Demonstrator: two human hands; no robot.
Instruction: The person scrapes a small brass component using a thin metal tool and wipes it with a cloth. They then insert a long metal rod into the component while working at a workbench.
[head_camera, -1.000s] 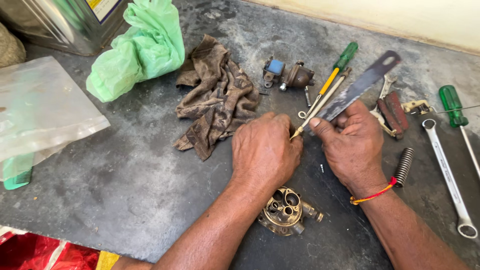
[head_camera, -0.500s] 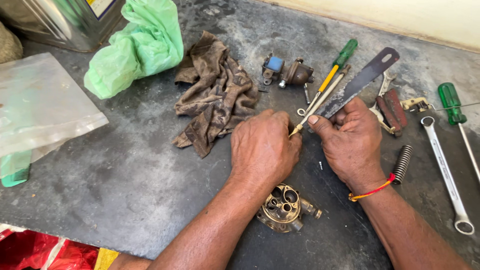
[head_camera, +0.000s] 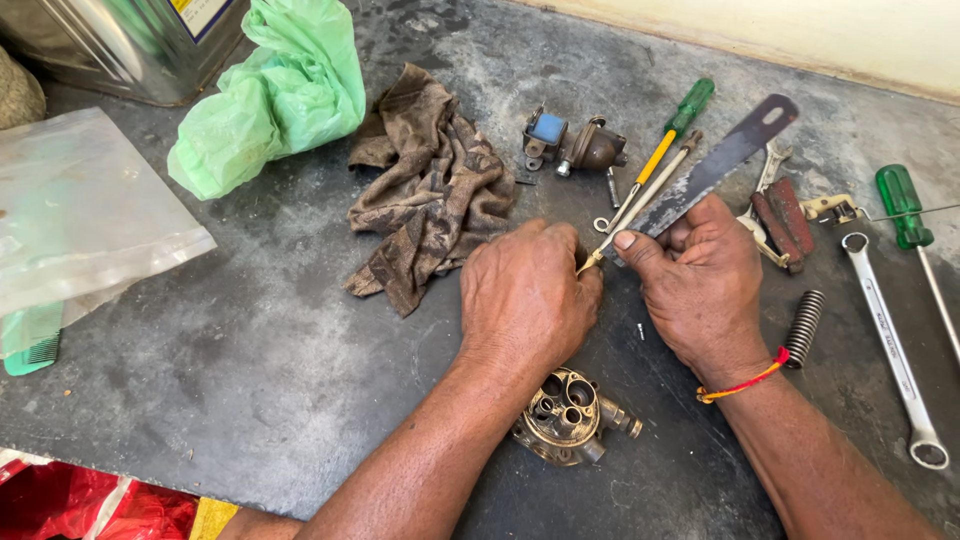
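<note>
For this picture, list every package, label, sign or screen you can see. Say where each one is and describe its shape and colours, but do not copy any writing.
Metal tin: top left corner, boxy, shiny silver.
Label on that tin: rectangular, white with blue and yellow.
Green plastic bag: right of the tin, crumpled, pale green.
Clear plastic bag: left edge, flat, see-through.
Red and yellow wrapper: bottom left corner, shiny, partly cut off.
No signs or screens.

head view; looks steeply down from above; close over dark worktop; wall edge at top
</note>
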